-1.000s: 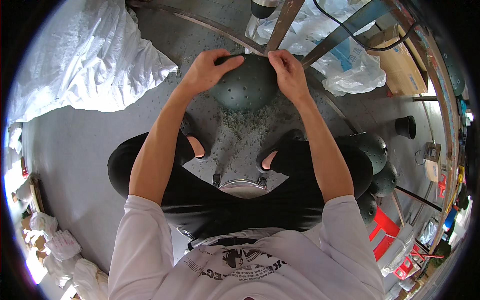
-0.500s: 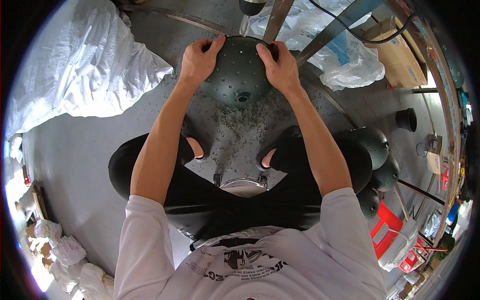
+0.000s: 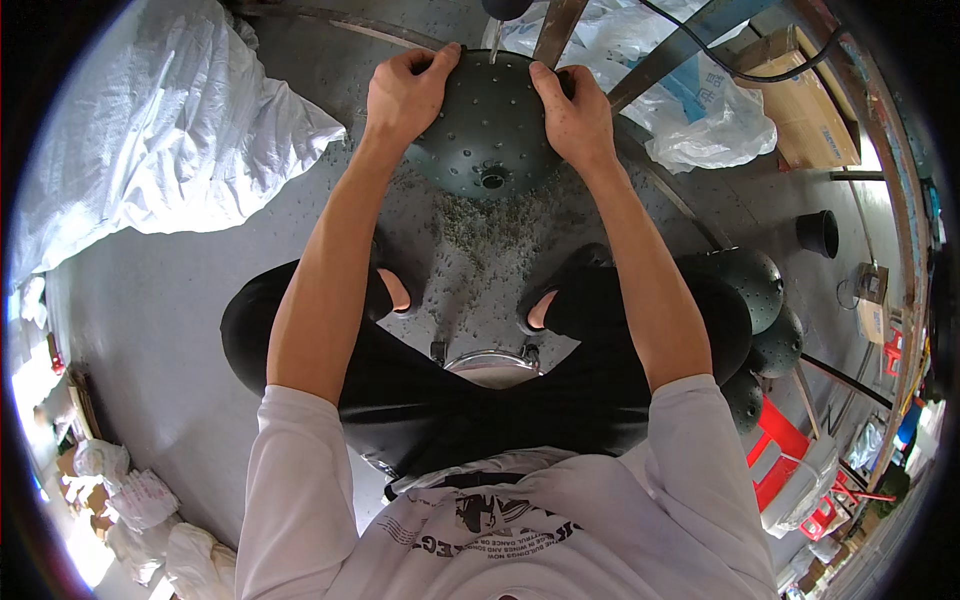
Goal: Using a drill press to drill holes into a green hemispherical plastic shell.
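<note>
Hands clamped on either side of a dark perforated dome [image 3: 490,125], left hand [image 3: 405,95] and right hand [image 3: 570,115] curled over its rim, probably steadying it under the drill bit [image 3: 494,40]. Metal shavings [image 3: 480,225] litter the floor below.

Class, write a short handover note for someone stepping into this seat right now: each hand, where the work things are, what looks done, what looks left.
Left hand: gripping the left rim of the dark perforated dome.
Right hand: gripping its right rim.
The dome sits under the drill bit; part of it already shows holes.
Metal shavings lie on the floor between the feet.
Done: a stack of similar domes sits at the right.
Left: how many holes remain cannot be told.
</note>
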A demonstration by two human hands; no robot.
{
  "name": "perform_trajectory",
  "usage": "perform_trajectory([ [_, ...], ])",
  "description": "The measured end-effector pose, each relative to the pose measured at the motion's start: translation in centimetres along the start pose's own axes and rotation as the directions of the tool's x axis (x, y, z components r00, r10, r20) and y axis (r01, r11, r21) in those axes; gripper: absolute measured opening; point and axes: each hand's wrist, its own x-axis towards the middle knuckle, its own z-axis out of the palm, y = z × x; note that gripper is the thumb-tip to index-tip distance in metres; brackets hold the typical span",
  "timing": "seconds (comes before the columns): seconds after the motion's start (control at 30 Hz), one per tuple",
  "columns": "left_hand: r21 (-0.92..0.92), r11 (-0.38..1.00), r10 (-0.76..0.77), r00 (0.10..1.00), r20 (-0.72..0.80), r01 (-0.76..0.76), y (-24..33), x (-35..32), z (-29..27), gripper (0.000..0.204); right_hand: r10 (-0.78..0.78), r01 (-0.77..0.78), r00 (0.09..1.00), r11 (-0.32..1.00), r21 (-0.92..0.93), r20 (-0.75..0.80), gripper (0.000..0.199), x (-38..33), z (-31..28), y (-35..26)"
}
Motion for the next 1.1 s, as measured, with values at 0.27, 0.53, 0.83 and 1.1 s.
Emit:
perform_trajectory([
  [0.27,-0.036,0.999,-0.008,1.000,0.022,0.009,-0.12,0.31,-0.19,0.059,-0.024,0.024,1.000,1.000,0.012,-0.019,0.076,0.03,0.15,-0.31],
  [0.53,-0.049,0.999,-0.016,0.999,0.030,0.017,-0.71,0.71,-0.18,0.061,-0.032,0.034,0.999,0.998,0.055,-0.030,0.072,0.06,0.21,-0.34],
  [0.83,-0.066,0.998,-0.002,1.000,0.025,0.004,-0.76,0.69,-0.20,0.061,-0.040,0.040,0.998,0.999,0.015,-0.058,0.074,0.15,0.34,-0.31],
  [1.1,-0.066,0.997,0.026,1.000,0.000,-0.026,-0.75,0.73,0.00,0.055,-0.053,0.054,0.995,0.998,0.013,-0.079,0.074,0.23,0.37,-0.13],
])
